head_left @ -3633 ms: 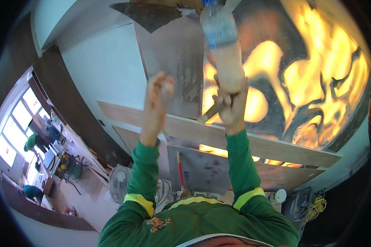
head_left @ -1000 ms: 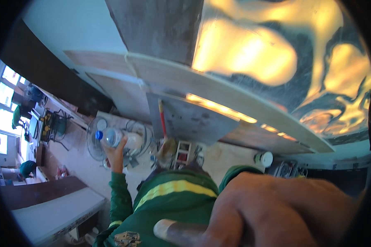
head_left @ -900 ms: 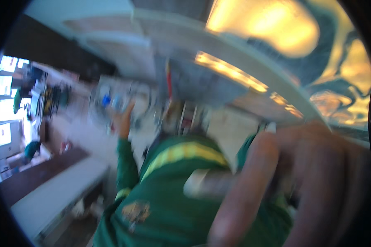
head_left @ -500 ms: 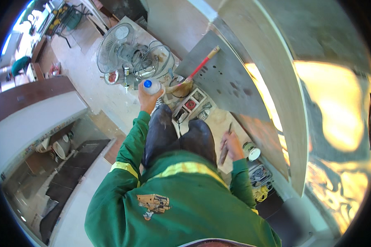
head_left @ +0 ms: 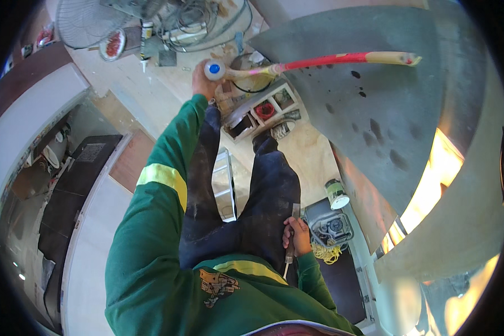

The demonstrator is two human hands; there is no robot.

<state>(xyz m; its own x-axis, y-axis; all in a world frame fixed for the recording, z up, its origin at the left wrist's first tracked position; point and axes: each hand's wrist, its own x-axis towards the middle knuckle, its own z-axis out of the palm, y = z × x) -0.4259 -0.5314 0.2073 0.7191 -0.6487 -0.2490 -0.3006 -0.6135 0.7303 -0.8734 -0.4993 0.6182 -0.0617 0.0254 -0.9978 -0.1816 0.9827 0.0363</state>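
Note:
In my left hand (head_left: 203,80) is a clear plastic bottle with a blue cap (head_left: 214,69), its fingers wrapped round the side and the cap facing up at me. The bottle is out over the floor, close to the pale lower end of a long red pole (head_left: 341,59). My right hand (head_left: 298,234) is closed beside my right thigh round a chisel-like tool (head_left: 295,210). Its flat metal blade sticks out above the fingers. Below them a handle and a thin pale shaft show; whether these belong to one tool I cannot tell.
A compartmented block (head_left: 263,110) with a red round thing inside lies by my feet. A stepladder (head_left: 224,185) shows between my legs. On the right are a green-and-white can (head_left: 336,194), yellow cord (head_left: 326,253) and a big grey sheet (head_left: 369,112). A fan (head_left: 87,19) stands far left.
The view has shifted nearer to the bottle and block. My right hand has come in against my thigh, with the tool's blade pointing up. The left hand still grips the bottle.

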